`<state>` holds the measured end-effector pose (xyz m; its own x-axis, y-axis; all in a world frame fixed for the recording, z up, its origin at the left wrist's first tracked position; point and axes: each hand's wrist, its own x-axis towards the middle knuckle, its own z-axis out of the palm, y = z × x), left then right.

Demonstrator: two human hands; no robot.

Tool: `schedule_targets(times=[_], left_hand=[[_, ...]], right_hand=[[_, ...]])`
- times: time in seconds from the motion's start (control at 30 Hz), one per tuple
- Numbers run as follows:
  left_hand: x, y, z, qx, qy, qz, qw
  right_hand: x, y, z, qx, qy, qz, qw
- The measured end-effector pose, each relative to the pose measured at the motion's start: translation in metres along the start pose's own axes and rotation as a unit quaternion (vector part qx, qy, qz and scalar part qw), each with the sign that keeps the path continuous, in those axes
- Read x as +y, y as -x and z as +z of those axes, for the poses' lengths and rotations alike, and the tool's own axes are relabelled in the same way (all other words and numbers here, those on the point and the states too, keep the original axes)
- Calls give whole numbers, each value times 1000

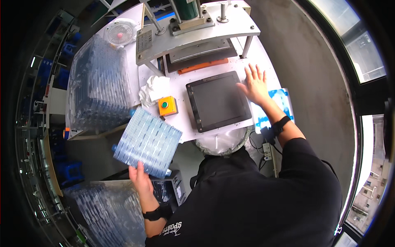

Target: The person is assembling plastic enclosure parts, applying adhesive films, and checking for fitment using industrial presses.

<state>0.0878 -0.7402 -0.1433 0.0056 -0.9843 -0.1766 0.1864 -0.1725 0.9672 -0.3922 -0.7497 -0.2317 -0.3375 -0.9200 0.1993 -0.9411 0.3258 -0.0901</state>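
At the lower left, my left hand (141, 180) grips the near edge of a square blue panel (149, 140) with fine pale stripes. The panel is tilted beside the table's front edge, and small blue tabs stick out at its sides. My right hand (256, 85) is open with fingers spread, holding nothing. It hovers at the right edge of a black square framed plate (220, 101) on the white table; whether it touches the frame I cannot tell. Under my right forearm lies a blue-and-white sheet (281, 99).
A metal press (197, 39) on posts stands behind the black plate. Left of the plate are a yellow box with a green button (166, 105) and a white cloth (155, 88). Clear plastic trays (98, 82) are stacked at left, more trays (109, 208) below. A fan (120, 33) stands behind.
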Motion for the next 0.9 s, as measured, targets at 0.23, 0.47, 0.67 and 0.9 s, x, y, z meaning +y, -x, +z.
schedule_targets(times=[0.23, 0.47, 0.67, 0.9], left_hand=[[-13, 4, 78, -93, 79, 32, 992], [57, 93, 45, -190, 199, 88, 957], [50, 187, 103, 103, -117, 125, 980], [26, 296, 119, 291, -65, 131, 945]], right_hand=[[-159, 18, -80, -114, -530, -95, 835], [-157, 15, -127, -115, -387, -268, 875], [-151, 76, -150, -96, -404, -490, 767], [-184, 139, -189, -284, -425, -672, 536]])
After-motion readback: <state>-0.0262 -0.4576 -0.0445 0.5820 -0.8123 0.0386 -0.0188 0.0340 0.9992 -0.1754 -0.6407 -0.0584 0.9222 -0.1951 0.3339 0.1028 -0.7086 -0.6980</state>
